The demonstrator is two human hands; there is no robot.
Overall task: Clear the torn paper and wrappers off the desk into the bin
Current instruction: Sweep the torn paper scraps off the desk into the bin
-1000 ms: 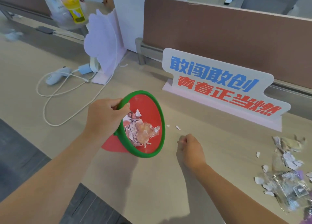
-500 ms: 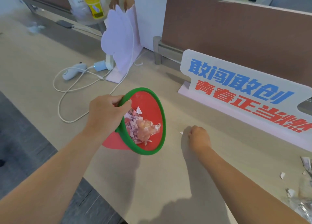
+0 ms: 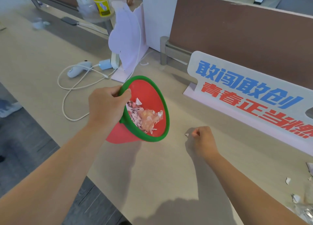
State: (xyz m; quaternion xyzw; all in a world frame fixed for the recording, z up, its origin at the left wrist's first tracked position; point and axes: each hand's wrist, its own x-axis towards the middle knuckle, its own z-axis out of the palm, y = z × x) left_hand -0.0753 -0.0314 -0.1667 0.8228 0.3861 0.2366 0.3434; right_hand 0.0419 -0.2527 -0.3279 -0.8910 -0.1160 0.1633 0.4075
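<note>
The right hand (image 3: 202, 140) has slid toward three o'clock along the counter (image 3: 152, 182), curled beside a paper scrap (image 3: 186, 134), while the left hand (image 3: 105, 108) grips the tilted bin (image 3: 152, 97).

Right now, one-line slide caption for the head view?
Left hand tilts red bin of torn paper; right hand closes beside a scrap.

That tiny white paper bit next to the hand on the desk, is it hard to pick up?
Probably a little tricky. The paper scrap looks thin and lies flat on the desk, so the right hand would likely need to pinch or slide it. It seems very light, so a puff of air might shift it. It should bend rather than break.
</note>
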